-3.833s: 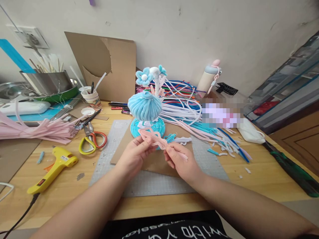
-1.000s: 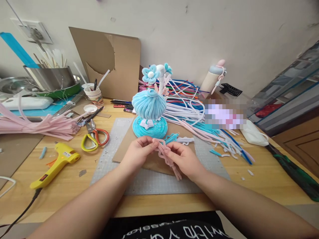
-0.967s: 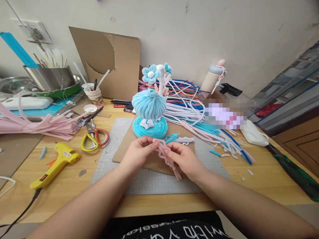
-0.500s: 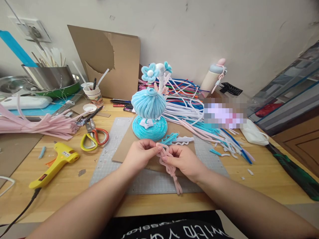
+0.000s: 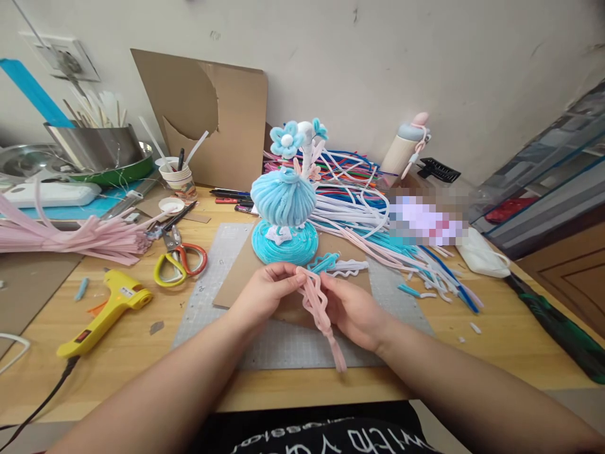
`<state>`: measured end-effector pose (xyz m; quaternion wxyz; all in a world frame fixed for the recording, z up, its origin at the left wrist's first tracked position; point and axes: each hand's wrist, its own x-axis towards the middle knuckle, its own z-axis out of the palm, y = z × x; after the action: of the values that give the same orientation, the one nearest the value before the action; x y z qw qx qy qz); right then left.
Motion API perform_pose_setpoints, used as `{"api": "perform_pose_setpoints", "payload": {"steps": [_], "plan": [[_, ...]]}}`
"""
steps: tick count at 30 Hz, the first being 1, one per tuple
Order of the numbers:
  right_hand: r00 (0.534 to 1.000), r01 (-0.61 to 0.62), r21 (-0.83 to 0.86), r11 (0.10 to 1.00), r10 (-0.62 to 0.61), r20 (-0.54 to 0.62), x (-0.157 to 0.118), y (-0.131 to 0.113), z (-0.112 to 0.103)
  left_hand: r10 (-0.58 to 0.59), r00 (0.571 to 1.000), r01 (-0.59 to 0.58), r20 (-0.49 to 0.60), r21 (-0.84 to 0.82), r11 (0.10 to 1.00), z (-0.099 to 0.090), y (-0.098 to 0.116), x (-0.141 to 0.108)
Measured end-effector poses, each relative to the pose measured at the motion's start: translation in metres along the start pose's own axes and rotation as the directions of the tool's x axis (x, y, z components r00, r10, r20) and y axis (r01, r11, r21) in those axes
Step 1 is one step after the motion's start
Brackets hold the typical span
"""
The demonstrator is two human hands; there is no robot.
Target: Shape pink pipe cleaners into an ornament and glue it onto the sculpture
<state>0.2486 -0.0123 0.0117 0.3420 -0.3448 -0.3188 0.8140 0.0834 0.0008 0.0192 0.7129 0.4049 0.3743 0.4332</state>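
My left hand is closed in a pinch on the upper end of a bundle of wavy pink pipe cleaners. Their twisted tail hangs down toward the table's front edge. At the bundle's right side, my right hand has its thumb against the upper edge, with its other fingers partly hidden behind the pink strands. Just beyond, blue wavy pipe cleaners and white wavy ones lie on a cardboard sheet. A blue pleated shade-like piece with flowers stands over a coiled blue base.
A yellow glue gun and scissors lie at left, near a pink pipe-cleaner bundle. Loose pipe cleaners spread behind at right. A grey cutting mat lies under the cardboard; a bottle stands near the wall.
My right thumb has shifted from the front of the pink bundle to its upper right edge, uncovering more of the wavy strands. My left hand keeps its pinch in nearly the same place.
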Motion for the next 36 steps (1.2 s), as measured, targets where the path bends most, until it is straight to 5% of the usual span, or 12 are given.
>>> {"api": "perform_pose_setpoints", "payload": {"steps": [3,8,16,24,36], "plan": [[0.993,-0.108,0.114,0.988,0.102,0.052,0.0011,-0.0003,-0.0032,0.025,0.999,-0.023,0.023,-0.075,0.997,0.0010,-0.0008,0.0000],[0.995,-0.084,0.032,0.996,0.082,0.061,-0.0018,0.0011,-0.0029,-0.010,0.998,0.018,0.060,-0.142,0.990,0.0017,-0.0021,-0.0003],[0.992,-0.055,0.033,0.998,0.051,0.112,-0.0029,-0.0016,-0.0016,0.017,0.998,-0.017,0.068,-0.003,1.000,0.0069,0.0032,-0.0023],[0.973,-0.101,-0.005,0.995,0.100,0.210,-0.0024,-0.0028,-0.0012,-0.083,0.991,0.091,0.107,-0.070,0.993,0.0038,-0.0026,-0.0024],[0.974,-0.121,0.049,0.991,0.109,0.198,-0.0018,-0.0011,-0.0027,-0.035,0.991,0.039,0.128,-0.030,0.999,0.0044,-0.0028,-0.0031]]}}
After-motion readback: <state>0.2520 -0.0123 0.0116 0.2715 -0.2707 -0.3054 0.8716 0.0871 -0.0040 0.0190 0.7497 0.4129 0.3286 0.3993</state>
